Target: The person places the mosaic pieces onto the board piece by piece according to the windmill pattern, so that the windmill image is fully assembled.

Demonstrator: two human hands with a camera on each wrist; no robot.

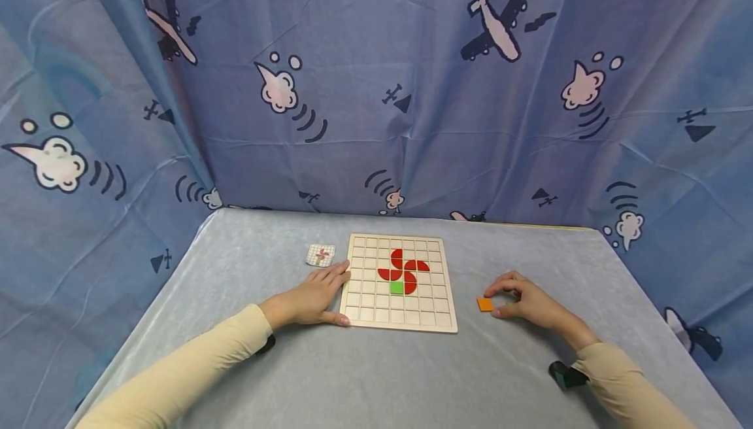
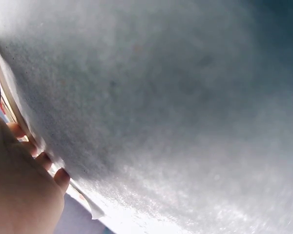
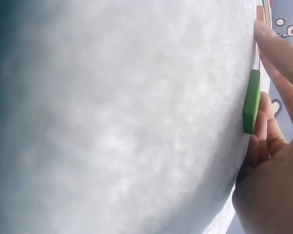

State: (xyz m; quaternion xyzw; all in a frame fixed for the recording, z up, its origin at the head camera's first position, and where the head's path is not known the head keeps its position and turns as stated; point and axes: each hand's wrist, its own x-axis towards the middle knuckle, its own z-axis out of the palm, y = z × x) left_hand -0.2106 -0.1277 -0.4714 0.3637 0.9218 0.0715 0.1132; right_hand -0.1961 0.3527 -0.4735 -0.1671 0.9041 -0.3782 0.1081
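Observation:
A square wooden grid board [image 1: 366, 314] lies flat on the table. Several red quarter-round tiles [image 1: 410, 278] form a pinwheel on it, with a green square tile [image 1: 397, 288] below. My left hand [image 1: 308, 298] rests against the board's left side, fingertips at the edge and thumb by the near corner. To the right of the board, my right hand [image 1: 532, 303] pinches an orange square tile [image 1: 484, 305] at its edges between thumb and index finger. Beside the curled lower fingers in the right wrist view is another green tile [image 3: 252, 102], hidden from the head view.
A small card [image 1: 320, 255] printed with a grid and a red pinwheel lies left of the board, just beyond the left fingertips. Grey cloth covers the table [image 1: 400, 383]. A blue curtain [image 1: 353, 89] with airplane prints hangs behind and along both sides.

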